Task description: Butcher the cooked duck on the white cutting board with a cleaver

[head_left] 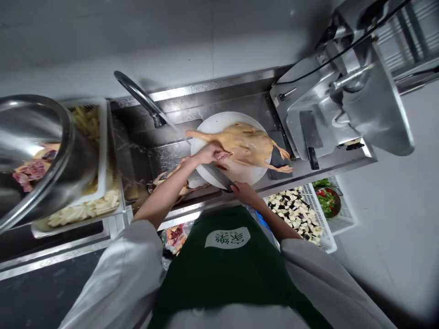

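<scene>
The bird (pixel 248 142) lies on a round white board (pixel 219 120) over the sink (pixel 164 155), its feet reaching right past the board's edge. The left hand (pixel 208 153) is at the bird's near left side, fingers pinching a piece of its red flesh. The right hand (pixel 244 192), at the board's near edge, has its fingers wrapped round the handle of a knife (pixel 220 177), whose blade slants far and left over the board, just beside the left hand. Left of the board, a second bird (pixel 181 189) lies in the sink, partly hidden by the left forearm. A cleaver (pixel 311 132) lies farther right.
</scene>
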Action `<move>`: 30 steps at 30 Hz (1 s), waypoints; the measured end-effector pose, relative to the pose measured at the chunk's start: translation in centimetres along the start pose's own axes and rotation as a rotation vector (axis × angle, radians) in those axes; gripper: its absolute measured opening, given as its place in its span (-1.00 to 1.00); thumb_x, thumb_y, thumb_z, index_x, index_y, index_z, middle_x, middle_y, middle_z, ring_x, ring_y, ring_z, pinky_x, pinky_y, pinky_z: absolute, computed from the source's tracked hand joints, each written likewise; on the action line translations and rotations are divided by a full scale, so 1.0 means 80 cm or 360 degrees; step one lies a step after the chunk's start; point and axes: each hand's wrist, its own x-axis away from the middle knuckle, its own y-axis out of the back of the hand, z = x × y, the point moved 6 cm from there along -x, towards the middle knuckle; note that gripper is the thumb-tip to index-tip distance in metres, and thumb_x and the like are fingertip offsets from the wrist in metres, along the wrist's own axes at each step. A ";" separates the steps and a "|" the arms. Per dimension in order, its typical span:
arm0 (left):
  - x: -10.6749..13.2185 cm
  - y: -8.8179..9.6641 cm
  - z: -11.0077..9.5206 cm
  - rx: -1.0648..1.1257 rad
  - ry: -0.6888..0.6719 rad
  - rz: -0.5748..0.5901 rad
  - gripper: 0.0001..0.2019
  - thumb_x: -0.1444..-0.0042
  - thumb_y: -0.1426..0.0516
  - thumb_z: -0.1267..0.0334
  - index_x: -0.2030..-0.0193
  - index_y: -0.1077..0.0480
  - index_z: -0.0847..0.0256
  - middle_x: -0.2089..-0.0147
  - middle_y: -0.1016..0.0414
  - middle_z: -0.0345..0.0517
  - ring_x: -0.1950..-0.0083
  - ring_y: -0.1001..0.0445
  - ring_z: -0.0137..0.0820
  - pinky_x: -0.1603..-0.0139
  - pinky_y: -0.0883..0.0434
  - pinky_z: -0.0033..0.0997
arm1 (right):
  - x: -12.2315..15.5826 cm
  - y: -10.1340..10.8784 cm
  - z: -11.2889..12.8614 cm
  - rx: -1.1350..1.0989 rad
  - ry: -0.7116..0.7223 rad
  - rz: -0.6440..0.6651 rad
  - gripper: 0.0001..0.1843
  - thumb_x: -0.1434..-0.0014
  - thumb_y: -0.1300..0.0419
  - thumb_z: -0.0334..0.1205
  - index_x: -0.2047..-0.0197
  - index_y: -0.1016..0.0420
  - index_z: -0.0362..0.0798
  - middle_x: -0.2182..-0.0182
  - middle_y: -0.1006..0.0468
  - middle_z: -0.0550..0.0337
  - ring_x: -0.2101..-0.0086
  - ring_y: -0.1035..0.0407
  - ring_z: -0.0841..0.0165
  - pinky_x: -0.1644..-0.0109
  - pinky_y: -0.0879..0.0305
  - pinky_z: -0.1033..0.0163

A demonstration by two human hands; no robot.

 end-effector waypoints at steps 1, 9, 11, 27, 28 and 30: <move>0.006 0.017 -0.003 0.0039 0.0002 -0.0117 -0.66 -0.38 -0.11 0.07 0.21 -0.64 0.22 0.36 -0.58 -0.12 0.34 -0.49 -0.36 0.21 -0.44 -0.37 | -0.001 0.001 -0.008 -0.0046 -0.0016 -0.0027 -0.66 -0.55 0.05 -0.16 0.02 -0.51 -0.12 0.09 -0.66 -0.05 0.05 -0.53 0.19 0.05 -0.22 0.27; 0.115 -0.026 0.007 -0.0361 0.0032 -0.1026 -0.67 -0.46 0.00 0.17 -0.13 -0.53 0.19 -0.04 -0.51 0.09 -0.11 -0.46 -0.21 -0.16 -0.46 -0.13 | 0.006 0.018 -0.053 -0.0038 -0.0318 -0.0198 -0.66 -0.55 0.06 -0.19 0.00 -0.49 -0.17 0.10 -0.64 -0.11 0.08 -0.51 0.19 0.12 -0.17 0.27; 0.137 -0.073 0.017 -0.0358 -0.0027 -0.0913 -0.67 -0.47 0.03 0.23 -0.13 -0.53 0.20 -0.06 -0.51 0.11 -0.16 -0.45 -0.20 -0.18 -0.47 -0.09 | 0.010 0.020 -0.044 0.0053 -0.0336 -0.0171 -0.65 -0.55 0.09 -0.18 -0.03 -0.48 -0.16 0.12 -0.64 -0.12 0.10 -0.53 0.17 0.12 -0.19 0.25; 0.298 -0.096 0.018 -0.0355 0.0592 -0.1752 -0.80 -0.36 -0.11 0.24 0.09 -0.56 0.19 0.10 -0.53 0.04 0.01 -0.52 -0.23 -0.11 -0.48 -0.10 | 0.001 0.002 0.072 0.0217 -0.0233 -0.0122 -0.66 -0.56 0.16 -0.19 -0.15 -0.36 -0.11 0.17 -0.67 -0.10 0.16 -0.59 0.16 0.11 -0.29 0.23; 0.310 -0.099 0.018 -0.0368 0.0638 -0.1775 -0.80 -0.36 -0.10 0.23 0.10 -0.56 0.19 0.11 -0.53 0.04 0.02 -0.53 -0.24 -0.09 -0.49 -0.12 | 0.003 0.006 0.074 0.0220 -0.0237 -0.0131 -0.66 -0.56 0.15 -0.19 -0.14 -0.37 -0.12 0.18 -0.67 -0.10 0.17 -0.59 0.16 0.12 -0.29 0.23; 0.334 -0.103 0.016 -0.0391 0.0690 -0.1838 -0.81 -0.35 -0.11 0.23 0.12 -0.55 0.20 0.13 -0.54 0.04 0.04 -0.54 -0.25 -0.07 -0.50 -0.14 | 0.008 0.019 0.077 0.0217 -0.0208 -0.0205 -0.67 -0.55 0.12 -0.20 -0.09 -0.41 -0.13 0.22 -0.66 -0.09 0.20 -0.58 0.15 0.15 -0.29 0.23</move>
